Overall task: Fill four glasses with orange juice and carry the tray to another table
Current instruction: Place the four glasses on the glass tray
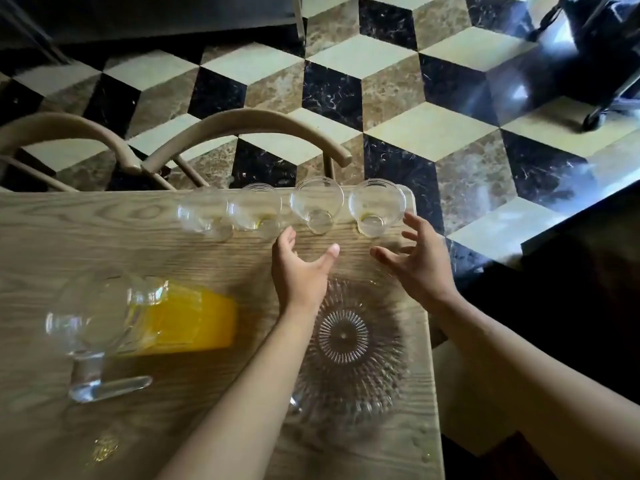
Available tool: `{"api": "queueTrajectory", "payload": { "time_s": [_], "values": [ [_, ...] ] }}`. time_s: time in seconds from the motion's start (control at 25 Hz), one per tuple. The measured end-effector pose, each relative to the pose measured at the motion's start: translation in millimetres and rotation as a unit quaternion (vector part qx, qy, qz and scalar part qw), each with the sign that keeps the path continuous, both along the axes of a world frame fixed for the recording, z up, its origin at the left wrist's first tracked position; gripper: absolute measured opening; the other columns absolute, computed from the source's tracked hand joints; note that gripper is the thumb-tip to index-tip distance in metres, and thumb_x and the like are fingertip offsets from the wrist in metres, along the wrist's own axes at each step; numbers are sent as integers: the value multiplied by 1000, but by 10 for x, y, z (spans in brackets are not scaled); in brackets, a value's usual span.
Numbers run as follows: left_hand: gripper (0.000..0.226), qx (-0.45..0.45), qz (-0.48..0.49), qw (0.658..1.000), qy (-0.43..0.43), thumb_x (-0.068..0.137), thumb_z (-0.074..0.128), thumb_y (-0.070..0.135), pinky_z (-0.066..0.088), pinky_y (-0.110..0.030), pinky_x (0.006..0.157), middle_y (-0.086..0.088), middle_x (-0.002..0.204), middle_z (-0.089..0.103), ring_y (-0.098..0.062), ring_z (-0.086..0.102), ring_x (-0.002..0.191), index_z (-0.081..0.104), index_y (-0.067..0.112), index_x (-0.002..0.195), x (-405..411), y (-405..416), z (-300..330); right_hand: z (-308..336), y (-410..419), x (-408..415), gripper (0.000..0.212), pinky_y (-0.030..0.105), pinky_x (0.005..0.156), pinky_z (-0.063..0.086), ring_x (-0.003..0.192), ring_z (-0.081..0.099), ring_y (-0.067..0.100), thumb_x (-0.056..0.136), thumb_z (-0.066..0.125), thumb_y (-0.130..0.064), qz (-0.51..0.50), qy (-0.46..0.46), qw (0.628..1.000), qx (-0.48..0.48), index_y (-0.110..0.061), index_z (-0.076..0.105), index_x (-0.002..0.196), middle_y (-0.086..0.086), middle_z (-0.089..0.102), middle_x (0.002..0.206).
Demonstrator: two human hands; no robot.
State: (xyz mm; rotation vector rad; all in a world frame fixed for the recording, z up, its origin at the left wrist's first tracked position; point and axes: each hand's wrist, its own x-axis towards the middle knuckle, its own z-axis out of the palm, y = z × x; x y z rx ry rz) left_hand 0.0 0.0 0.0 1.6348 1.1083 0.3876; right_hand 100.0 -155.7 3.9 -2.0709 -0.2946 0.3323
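Several clear glasses stand in a row along the far edge of the wooden table [104,237]; the rightmost glass [375,206] and the one beside it [317,204] hold only a trace of liquid. A glass pitcher [138,317] with orange juice stands at the left. A clear ribbed glass tray [346,344] lies near the right edge. My left hand [299,268] hovers open just short of the glasses. My right hand [415,261] is open too, fingers spread, close to the rightmost glass. Neither hand holds anything.
Two curved wooden chair backs [242,126] stand beyond the table's far edge. The floor [433,133] has a cube-pattern tile. A dark wheeled object [595,64] stands at the top right. The table's right edge runs close to the tray.
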Motion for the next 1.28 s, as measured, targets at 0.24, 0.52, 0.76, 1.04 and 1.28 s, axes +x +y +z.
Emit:
{"api": "queueTrajectory", "payload": {
  "time_s": [0.24,0.52,0.76,1.04,1.28],
  "values": [
    [93,-14,27,1000,-7,74,93,21,34,-24,109,-9,155,49,-20,48,139,42,12,151,263,106,-186,-137,79,203,73,-3,64,42,84,61,-7,69,93,-24,15,-19,1000,1,-20,56,132,-25,55,98],
    [96,16,32,999,-19,72,95,28,31,-23,107,0,140,49,-9,42,128,40,10,148,417,130,-296,-200,131,302,72,27,66,54,70,63,14,68,94,-23,27,-20,999,32,-24,59,130,-9,64,88],
    [81,6,46,997,-66,75,92,25,40,-10,100,-12,149,57,-19,55,137,49,9,142,458,140,-315,-211,153,332,73,46,72,59,74,64,33,71,94,-21,34,6,999,42,-19,60,135,16,72,105],
    [62,33,36,995,-82,73,94,24,41,0,96,-12,143,63,-19,61,132,51,28,117,437,147,-227,-179,161,309,73,43,79,60,87,69,33,70,94,-21,30,15,998,59,-19,60,135,7,71,107],
    [60,20,16,997,-72,73,94,23,42,-9,96,-16,145,61,-21,60,134,53,22,117,246,139,-106,-71,120,210,76,19,78,50,92,62,22,71,92,-34,27,-23,998,53,-23,58,137,-10,65,124]
  ]
}}
